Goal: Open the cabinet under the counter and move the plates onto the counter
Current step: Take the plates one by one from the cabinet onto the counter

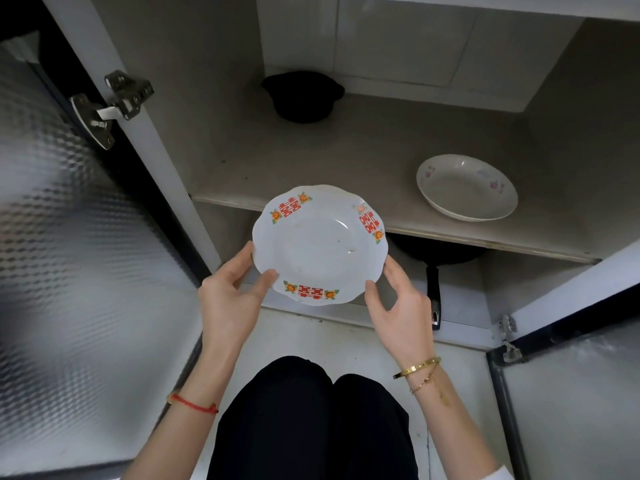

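Note:
A white scalloped plate [318, 242] with red and orange flower marks is held level in front of the open cabinet. My left hand [230, 299] grips its left rim, thumb on top. My right hand [398, 306] holds its right rim from the other side. A second white plate [465, 187] with faint pink flowers lies on the cabinet shelf [311, 171], to the right, apart from my hands.
Both cabinet doors stand wide open, the left door [76, 254] and the right door [571, 393]. A black pot [303, 95] sits at the shelf's back. A black pan with a handle [434, 292] lies under the shelf. My knees [311, 410] are below.

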Demonstrator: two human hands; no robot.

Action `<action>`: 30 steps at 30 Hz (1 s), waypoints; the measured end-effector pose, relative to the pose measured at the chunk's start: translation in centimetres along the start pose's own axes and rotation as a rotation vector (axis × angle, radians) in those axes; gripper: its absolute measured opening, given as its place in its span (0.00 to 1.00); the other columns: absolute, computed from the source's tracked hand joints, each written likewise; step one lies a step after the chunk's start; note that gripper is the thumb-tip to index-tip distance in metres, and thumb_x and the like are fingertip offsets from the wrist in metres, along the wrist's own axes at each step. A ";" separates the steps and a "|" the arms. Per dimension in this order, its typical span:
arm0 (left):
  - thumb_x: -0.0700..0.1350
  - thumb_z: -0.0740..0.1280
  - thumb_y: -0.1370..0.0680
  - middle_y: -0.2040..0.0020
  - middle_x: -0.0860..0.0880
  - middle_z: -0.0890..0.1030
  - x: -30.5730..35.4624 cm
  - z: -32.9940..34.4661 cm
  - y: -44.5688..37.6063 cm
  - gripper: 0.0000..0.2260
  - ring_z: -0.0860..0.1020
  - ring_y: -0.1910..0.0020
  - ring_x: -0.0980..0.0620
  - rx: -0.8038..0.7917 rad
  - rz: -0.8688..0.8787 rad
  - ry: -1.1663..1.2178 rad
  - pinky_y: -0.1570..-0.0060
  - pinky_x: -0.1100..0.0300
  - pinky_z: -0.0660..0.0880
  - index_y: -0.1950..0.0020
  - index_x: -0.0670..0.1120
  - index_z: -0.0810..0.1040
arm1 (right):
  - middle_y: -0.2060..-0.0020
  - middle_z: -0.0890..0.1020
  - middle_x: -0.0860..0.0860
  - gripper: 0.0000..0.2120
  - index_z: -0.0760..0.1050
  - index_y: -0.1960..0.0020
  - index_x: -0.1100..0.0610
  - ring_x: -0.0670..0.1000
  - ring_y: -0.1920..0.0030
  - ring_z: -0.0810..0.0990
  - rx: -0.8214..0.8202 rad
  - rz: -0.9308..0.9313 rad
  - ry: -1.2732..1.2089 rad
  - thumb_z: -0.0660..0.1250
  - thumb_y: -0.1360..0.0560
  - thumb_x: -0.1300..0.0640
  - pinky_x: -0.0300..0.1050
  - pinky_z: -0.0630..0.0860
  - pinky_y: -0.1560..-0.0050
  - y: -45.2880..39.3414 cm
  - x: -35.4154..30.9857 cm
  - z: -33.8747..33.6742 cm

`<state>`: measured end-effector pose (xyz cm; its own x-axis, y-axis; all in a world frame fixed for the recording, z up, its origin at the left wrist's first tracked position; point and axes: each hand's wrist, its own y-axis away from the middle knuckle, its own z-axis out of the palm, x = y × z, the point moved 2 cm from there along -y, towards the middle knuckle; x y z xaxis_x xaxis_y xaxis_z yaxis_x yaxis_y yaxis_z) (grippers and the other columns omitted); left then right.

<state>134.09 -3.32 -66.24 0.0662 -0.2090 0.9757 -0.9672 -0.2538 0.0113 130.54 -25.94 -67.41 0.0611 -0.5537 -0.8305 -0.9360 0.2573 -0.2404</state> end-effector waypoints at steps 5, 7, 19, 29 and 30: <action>0.40 0.75 0.29 0.37 0.55 0.80 1.9 -1.0 0.3 0.24 0.78 0.36 0.53 0.023 -0.050 -0.003 0.33 0.50 0.73 0.33 0.49 0.77 | 0.36 0.73 0.35 0.25 0.66 0.28 0.51 0.28 0.42 0.72 -0.030 0.030 -0.034 0.65 0.24 0.60 0.19 0.65 0.46 -0.2 -2.4 -0.2; 0.40 0.75 0.28 0.38 0.56 0.81 3.3 -1.7 0.6 0.24 0.78 0.37 0.53 0.019 -0.075 -0.008 0.34 0.50 0.74 0.33 0.49 0.78 | 0.35 0.73 0.37 0.25 0.66 0.28 0.52 0.27 0.40 0.70 -0.032 0.047 -0.021 0.65 0.24 0.60 0.20 0.64 0.43 -0.2 -3.9 -0.8; 0.37 0.75 0.28 0.38 0.55 0.81 17.0 -7.9 8.7 0.24 0.79 0.38 0.57 -0.019 -0.260 -0.020 0.36 0.50 0.75 0.33 0.49 0.77 | 0.39 0.73 0.34 0.26 0.68 0.30 0.53 0.39 0.42 0.71 -0.042 0.270 -0.096 0.66 0.25 0.65 0.18 0.68 0.55 5.3 -17.5 -9.6; 0.40 0.74 0.27 0.38 0.59 0.80 32.0 -13.9 15.3 0.24 0.77 0.38 0.61 -0.051 -0.290 -0.038 0.34 0.53 0.74 0.32 0.52 0.76 | 0.41 0.71 0.29 0.23 0.68 0.30 0.49 0.30 0.38 0.70 -0.106 0.308 -0.052 0.65 0.24 0.61 0.24 0.67 0.40 7.4 -31.5 -19.5; 0.40 0.74 0.27 0.38 0.60 0.80 33.5 -14.4 15.8 0.24 0.77 0.38 0.61 -0.047 -0.290 -0.032 0.34 0.53 0.74 0.32 0.52 0.76 | 0.40 0.72 0.30 0.23 0.68 0.31 0.50 0.33 0.37 0.71 -0.101 0.306 -0.057 0.66 0.24 0.61 0.24 0.67 0.40 7.5 -32.7 -20.4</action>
<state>117.50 -0.71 -30.25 0.3482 -0.1645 0.9229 -0.9172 -0.2632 0.2992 114.44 -22.00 -31.80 -0.2123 -0.4169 -0.8838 -0.9434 0.3234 0.0740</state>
